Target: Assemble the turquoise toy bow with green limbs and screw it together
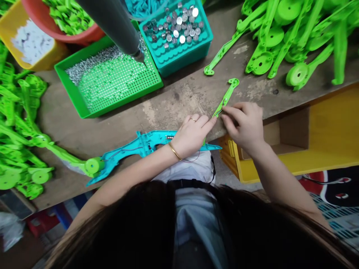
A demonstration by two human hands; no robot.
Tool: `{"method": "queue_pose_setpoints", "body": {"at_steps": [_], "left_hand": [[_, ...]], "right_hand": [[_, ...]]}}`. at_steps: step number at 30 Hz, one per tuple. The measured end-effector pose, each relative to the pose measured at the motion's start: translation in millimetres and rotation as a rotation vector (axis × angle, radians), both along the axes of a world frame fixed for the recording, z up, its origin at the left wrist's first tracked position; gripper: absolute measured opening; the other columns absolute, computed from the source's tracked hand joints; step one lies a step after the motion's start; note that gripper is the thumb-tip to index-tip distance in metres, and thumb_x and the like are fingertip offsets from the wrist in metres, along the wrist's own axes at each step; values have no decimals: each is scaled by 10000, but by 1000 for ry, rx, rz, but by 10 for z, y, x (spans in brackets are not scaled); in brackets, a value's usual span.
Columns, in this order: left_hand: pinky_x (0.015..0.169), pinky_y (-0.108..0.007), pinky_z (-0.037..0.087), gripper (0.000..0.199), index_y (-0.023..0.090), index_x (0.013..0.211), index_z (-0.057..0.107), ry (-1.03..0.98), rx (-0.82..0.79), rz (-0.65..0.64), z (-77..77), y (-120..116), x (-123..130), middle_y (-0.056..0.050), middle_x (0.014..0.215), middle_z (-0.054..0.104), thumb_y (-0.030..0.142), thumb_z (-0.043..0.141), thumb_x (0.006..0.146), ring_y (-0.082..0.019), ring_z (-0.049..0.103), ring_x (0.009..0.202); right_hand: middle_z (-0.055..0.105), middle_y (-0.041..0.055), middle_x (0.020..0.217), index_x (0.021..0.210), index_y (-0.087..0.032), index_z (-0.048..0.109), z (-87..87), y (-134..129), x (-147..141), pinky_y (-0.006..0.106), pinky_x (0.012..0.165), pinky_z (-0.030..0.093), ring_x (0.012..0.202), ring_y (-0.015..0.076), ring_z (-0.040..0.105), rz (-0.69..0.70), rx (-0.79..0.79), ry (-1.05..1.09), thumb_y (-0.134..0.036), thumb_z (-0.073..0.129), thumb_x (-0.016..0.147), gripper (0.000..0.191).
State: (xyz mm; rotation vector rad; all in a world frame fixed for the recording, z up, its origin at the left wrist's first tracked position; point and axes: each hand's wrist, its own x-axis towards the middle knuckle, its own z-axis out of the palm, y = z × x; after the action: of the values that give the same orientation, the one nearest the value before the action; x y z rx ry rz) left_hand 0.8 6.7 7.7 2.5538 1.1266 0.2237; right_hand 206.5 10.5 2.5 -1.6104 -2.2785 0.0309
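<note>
Right of frame centre, the left hand (193,134) grasps a slim lime-green plastic arm (228,93); the right hand (244,125) meets it, finger grip unclear; fitting seems in hand; next move likely needs steady bracing.

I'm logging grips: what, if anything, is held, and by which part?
The left hand holds the slim green piece about its middle; whether the right hand grips anything cannot be told.

On the bench (179,101) — left heap (19,136), right heap (273,36) — baskets (186,59) and handled part (228,92) between.
</note>
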Motion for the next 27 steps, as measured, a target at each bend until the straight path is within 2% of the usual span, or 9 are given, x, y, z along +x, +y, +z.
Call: {"method": "queue_pose_setpoints", "body": {"at_steps": [6,14,18,22,27], "left_hand": [[899,-361,405,362,87,1304,490,-67,-63,104,0,-1,6,-129,1135,618,187,336,992,-238,527,1029],[853,-365,398,294,121,1058,592,-8,-1,123,-13,-20,16,-110,1021,611,249,334,1003,-255,529,969],[829,-353,393,260,123,1024,599,5,29,87,-25,-4,12,-102,964,609,223,360,995,-246,531,939],[820,-351,389,257,124,1034,598,1,38,57,-35,12,4,-97,971,613,201,356,992,-241,532,928],[807,-345,385,260,125,986,597,-20,83,41,-58,18,-2,-96,936,603,195,347,993,-238,530,910]], "right_hand": [[658,57,941,990,-238,645,32,-97,-85,382,813,396,907,212,595,141,-84,175,-330,568,884,160],[684,23,845,886,-226,642,-70,-88,-190,356,777,418,819,182,632,115,28,211,-249,593,869,57],[690,18,818,853,-218,644,-61,-56,-202,337,766,433,798,168,635,116,28,259,-237,594,873,57],[701,29,876,922,-212,654,-19,-49,-181,326,781,426,838,168,621,205,24,145,-240,559,904,101],[704,57,954,1035,-165,648,92,-186,-259,340,825,378,844,184,563,237,144,-190,-191,489,929,192]]}}
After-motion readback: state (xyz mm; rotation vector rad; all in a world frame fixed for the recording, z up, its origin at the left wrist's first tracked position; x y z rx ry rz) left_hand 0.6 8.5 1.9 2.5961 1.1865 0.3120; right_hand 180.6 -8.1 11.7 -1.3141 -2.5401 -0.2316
